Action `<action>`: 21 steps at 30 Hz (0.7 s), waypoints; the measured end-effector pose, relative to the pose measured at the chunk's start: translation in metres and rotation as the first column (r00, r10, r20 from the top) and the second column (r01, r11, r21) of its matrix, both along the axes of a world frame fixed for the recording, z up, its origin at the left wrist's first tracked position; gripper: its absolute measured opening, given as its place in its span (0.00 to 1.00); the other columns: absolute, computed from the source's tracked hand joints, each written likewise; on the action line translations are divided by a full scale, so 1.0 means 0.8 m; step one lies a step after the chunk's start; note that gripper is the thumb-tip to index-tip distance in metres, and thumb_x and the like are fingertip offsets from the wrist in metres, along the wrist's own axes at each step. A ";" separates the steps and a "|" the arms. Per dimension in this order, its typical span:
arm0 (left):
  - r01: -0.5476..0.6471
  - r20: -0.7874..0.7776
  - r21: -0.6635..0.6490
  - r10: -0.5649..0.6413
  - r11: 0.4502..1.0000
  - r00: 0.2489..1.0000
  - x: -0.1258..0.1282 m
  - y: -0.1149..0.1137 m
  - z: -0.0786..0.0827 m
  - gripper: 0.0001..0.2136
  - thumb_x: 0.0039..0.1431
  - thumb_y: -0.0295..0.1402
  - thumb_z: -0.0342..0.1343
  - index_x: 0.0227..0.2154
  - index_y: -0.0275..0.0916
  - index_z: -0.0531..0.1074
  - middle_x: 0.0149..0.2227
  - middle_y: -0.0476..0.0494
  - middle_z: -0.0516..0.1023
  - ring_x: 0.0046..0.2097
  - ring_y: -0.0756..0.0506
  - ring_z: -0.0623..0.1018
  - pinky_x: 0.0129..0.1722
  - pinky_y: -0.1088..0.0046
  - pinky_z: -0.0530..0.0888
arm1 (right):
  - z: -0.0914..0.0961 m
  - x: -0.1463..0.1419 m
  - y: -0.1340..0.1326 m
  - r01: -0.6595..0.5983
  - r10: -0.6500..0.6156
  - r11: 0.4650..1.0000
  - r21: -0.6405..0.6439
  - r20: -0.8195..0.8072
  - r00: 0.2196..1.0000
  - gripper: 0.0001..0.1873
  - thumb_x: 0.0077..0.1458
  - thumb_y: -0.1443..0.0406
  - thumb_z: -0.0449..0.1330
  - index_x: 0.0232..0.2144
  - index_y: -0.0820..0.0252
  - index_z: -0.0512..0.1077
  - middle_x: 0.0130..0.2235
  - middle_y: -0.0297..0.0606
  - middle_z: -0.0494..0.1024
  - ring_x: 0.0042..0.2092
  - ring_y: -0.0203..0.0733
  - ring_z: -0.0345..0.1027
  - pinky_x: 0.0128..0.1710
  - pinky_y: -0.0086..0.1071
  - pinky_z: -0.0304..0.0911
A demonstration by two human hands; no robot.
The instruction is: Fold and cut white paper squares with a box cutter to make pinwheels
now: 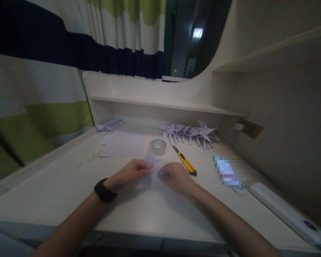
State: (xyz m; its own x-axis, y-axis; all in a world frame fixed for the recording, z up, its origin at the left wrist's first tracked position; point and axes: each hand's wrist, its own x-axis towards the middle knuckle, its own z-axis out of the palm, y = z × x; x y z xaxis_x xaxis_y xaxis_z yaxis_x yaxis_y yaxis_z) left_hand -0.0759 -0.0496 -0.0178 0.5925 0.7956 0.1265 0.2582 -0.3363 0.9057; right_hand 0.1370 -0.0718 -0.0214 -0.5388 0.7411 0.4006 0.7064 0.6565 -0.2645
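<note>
Both my hands meet over a pale lilac piece of folded paper (151,165) on the white desk (69,189). My left hand (128,174), with a black band on its wrist, pinches the paper's left side with closed fingers. My right hand (176,177) grips its right side, fingers curled over it. One pointed flap of the paper sticks up between the hands. A roll of clear tape (158,146) lies just beyond the paper, and a yellow utility knife (185,162) lies to the right of my right hand.
Several finished lilac paper pinwheels (192,134) lie in a row at the back. Flat sheets of paper (123,144) and paper strips (109,125) sit at the back left. A blurred packet (227,172) and a white device (286,210) lie at the right. A shelf (163,103) runs above.
</note>
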 end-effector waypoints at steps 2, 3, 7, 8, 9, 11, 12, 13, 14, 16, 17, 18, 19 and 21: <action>-0.006 -0.001 0.002 0.006 1.000 1.000 0.000 0.000 -0.002 0.15 0.55 0.41 0.55 0.23 0.33 0.72 0.25 0.49 0.70 0.29 0.49 0.67 0.30 0.75 0.62 | -0.003 0.000 0.001 0.001 -0.001 1.000 0.017 -0.011 1.000 0.10 0.48 0.73 0.61 0.32 0.55 0.78 0.31 0.36 0.81 0.32 0.38 0.72 0.30 0.27 0.54; -0.006 -0.004 0.004 0.006 1.000 1.000 0.000 0.001 -0.002 0.15 0.55 0.41 0.54 0.23 0.34 0.72 0.25 0.49 0.70 0.29 0.49 0.66 0.30 0.75 0.62 | -0.004 -0.001 0.002 0.005 -0.004 1.000 0.025 -0.021 1.000 0.10 0.48 0.72 0.61 0.32 0.55 0.78 0.31 0.36 0.81 0.32 0.38 0.72 0.30 0.27 0.55; 0.001 -0.016 0.003 -0.001 1.000 1.000 0.000 0.000 -0.002 0.15 0.55 0.42 0.54 0.24 0.34 0.72 0.24 0.49 0.69 0.29 0.49 0.66 0.29 0.75 0.61 | -0.006 0.001 0.006 0.014 -0.012 0.999 0.042 -0.056 0.998 0.09 0.48 0.72 0.61 0.30 0.55 0.79 0.29 0.36 0.80 0.30 0.38 0.71 0.30 0.27 0.55; 0.003 -0.017 0.000 -0.003 1.000 1.000 0.000 0.000 -0.002 0.15 0.55 0.42 0.54 0.24 0.34 0.72 0.25 0.49 0.69 0.29 0.49 0.66 0.29 0.75 0.61 | -0.006 0.001 0.007 0.008 -0.006 0.999 0.041 -0.064 0.998 0.09 0.48 0.72 0.61 0.29 0.56 0.79 0.29 0.36 0.80 0.30 0.38 0.71 0.30 0.27 0.55; 0.004 -0.015 -0.002 -0.004 1.000 1.000 0.000 -0.001 -0.001 0.15 0.55 0.42 0.54 0.24 0.34 0.72 0.25 0.48 0.69 0.29 0.49 0.66 0.29 0.75 0.62 | -0.004 0.003 0.007 -0.005 0.008 0.999 0.035 -0.068 0.998 0.09 0.48 0.73 0.60 0.29 0.56 0.79 0.29 0.36 0.80 0.30 0.38 0.72 0.30 0.26 0.55; 0.000 -0.007 0.001 0.000 1.000 1.000 0.000 -0.002 0.001 0.15 0.55 0.42 0.54 0.24 0.34 0.72 0.25 0.48 0.70 0.29 0.49 0.66 0.29 0.75 0.62 | -0.001 0.005 0.007 -0.056 0.056 0.998 0.007 -0.062 0.996 0.11 0.49 0.75 0.59 0.29 0.57 0.79 0.29 0.36 0.80 0.31 0.38 0.72 0.31 0.26 0.56; -0.003 -0.002 0.006 0.003 1.000 1.000 0.000 -0.002 0.001 0.15 0.55 0.42 0.54 0.24 0.34 0.72 0.25 0.48 0.70 0.29 0.49 0.66 0.29 0.75 0.62 | 0.001 0.006 0.007 -0.086 0.086 0.996 -0.008 -0.054 0.995 0.11 0.50 0.75 0.58 0.29 0.57 0.78 0.30 0.36 0.80 0.31 0.37 0.72 0.32 0.26 0.56; -0.006 0.001 0.010 0.006 1.000 1.000 0.000 -0.002 0.001 0.14 0.55 0.42 0.55 0.24 0.34 0.73 0.25 0.48 0.70 0.29 0.49 0.67 0.29 0.75 0.62 | 0.002 0.007 0.007 -0.114 0.113 0.993 -0.021 -0.046 0.992 0.12 0.51 0.75 0.57 0.30 0.57 0.78 0.30 0.36 0.80 0.32 0.37 0.72 0.32 0.26 0.57; -0.006 0.001 0.012 0.006 1.000 1.000 0.000 -0.001 0.001 0.14 0.54 0.42 0.55 0.24 0.34 0.73 0.25 0.48 0.71 0.29 0.49 0.67 0.29 0.75 0.62 | 0.003 0.008 0.007 -0.137 0.136 0.990 -0.026 -0.039 0.990 0.12 0.52 0.75 0.57 0.30 0.56 0.78 0.30 0.36 0.80 0.32 0.37 0.72 0.32 0.26 0.57; -0.012 -0.001 0.013 0.013 1.000 1.000 0.001 0.001 -0.002 0.14 0.53 0.42 0.57 0.24 0.34 0.73 0.26 0.47 0.72 0.30 0.48 0.68 0.30 0.74 0.63 | 0.004 0.008 0.007 -0.156 0.155 0.988 -0.019 -0.032 0.987 0.12 0.52 0.74 0.57 0.31 0.55 0.78 0.31 0.35 0.80 0.32 0.38 0.72 0.32 0.27 0.57; -0.016 0.000 0.012 0.016 1.000 1.000 0.001 0.003 -0.003 0.14 0.52 0.42 0.57 0.24 0.34 0.74 0.26 0.47 0.72 0.30 0.48 0.68 0.31 0.74 0.64 | 0.003 0.009 0.007 -0.156 0.155 0.988 -0.012 -0.029 0.987 0.12 0.51 0.74 0.57 0.31 0.54 0.78 0.30 0.34 0.80 0.32 0.38 0.72 0.32 0.27 0.56; -0.017 0.003 0.009 0.017 1.000 1.000 0.001 0.004 -0.005 0.13 0.52 0.41 0.57 0.25 0.34 0.74 0.26 0.47 0.73 0.30 0.48 0.69 0.31 0.74 0.64 | 0.003 0.009 0.007 -0.155 0.155 0.988 -0.005 -0.026 0.988 0.12 0.51 0.74 0.58 0.31 0.54 0.78 0.30 0.34 0.80 0.32 0.37 0.72 0.32 0.27 0.56; -0.017 0.009 0.007 0.017 1.000 1.000 0.001 0.005 -0.006 0.13 0.52 0.41 0.57 0.25 0.34 0.74 0.26 0.47 0.73 0.30 0.48 0.69 0.31 0.74 0.64 | 0.002 0.009 0.006 -0.156 0.156 0.988 0.000 -0.023 0.988 0.13 0.50 0.74 0.58 0.31 0.53 0.78 0.31 0.34 0.80 0.32 0.37 0.72 0.31 0.27 0.56; -0.006 0.016 0.013 0.006 1.000 1.000 0.001 0.007 -0.010 0.13 0.52 0.41 0.57 0.25 0.34 0.74 0.26 0.47 0.73 0.30 0.48 0.69 0.32 0.74 0.65 | 0.002 0.011 0.006 -0.173 0.173 0.985 0.005 -0.007 0.985 0.13 0.49 0.75 0.58 0.31 0.54 0.78 0.31 0.33 0.80 0.32 0.36 0.72 0.30 0.26 0.55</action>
